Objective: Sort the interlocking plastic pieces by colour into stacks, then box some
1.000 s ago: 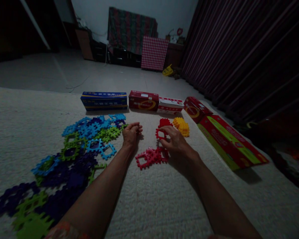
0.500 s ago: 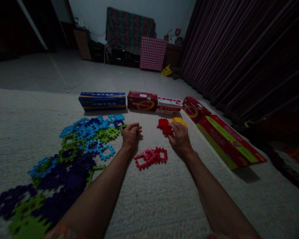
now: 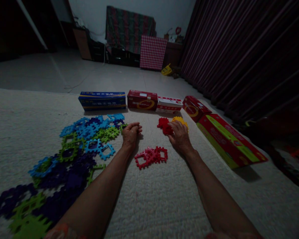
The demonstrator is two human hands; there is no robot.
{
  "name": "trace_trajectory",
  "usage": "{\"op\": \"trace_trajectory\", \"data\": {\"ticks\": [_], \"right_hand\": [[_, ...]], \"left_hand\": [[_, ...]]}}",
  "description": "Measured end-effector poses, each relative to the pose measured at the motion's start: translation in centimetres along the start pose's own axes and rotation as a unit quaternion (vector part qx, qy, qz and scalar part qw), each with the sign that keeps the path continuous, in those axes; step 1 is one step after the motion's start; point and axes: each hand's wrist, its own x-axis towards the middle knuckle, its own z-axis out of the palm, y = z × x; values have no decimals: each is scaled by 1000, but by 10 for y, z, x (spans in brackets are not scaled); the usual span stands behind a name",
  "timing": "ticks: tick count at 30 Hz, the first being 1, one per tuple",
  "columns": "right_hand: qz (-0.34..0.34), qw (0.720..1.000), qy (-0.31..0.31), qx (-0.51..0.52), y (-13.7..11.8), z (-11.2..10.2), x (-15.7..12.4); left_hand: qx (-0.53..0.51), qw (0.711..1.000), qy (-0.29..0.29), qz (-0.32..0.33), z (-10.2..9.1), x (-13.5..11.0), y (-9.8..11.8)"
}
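My left hand rests on the pale mat with its fingers curled in, and nothing shows in them. Beside it on the left lie lime-green interlocking building pieces. My right hand is closed at the edge of a red toothed interlocking piece, thumb and fingertips against it. Yellow pieces lie just behind that hand, partly hidden by its fingers. Between my forearms sit pink and red frame-shaped pieces, touching one another.
Blue pieces and dark purple pieces spread over the left of the mat. Along the far side stand a blue box, a red box and a white-and-red box. A long red-and-green box lies at right.
Both hands stay almost where they were. The view has shifted very slightly; the pieces lie as before.
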Motion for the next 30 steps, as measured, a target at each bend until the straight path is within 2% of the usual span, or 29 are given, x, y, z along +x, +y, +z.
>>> {"op": "trace_trajectory", "data": {"ticks": [9, 12, 18, 23, 26, 30], "right_hand": [[-11, 1000, 21, 17, -7, -6, 0], [-2, 997, 44, 56, -23, -8, 0], [32, 984, 24, 171, -61, -12, -12], [58, 969, 35, 239, -84, -16, -30], [16, 967, 1, 256, -98, -22, -35], [-23, 975, -89, 203, -119, -34, -37]], "left_hand": [[2, 1000, -4, 7, 1, 1, -2], [10, 1000, -15, 15, -2, 3, -6], [22, 999, -15, 26, 0, 4, -10], [71, 997, -19, 29, 3, 0, -10], [83, 996, -27, 30, -4, -11, -10], [72, 996, -36, 34, -21, -33, -11]]}}
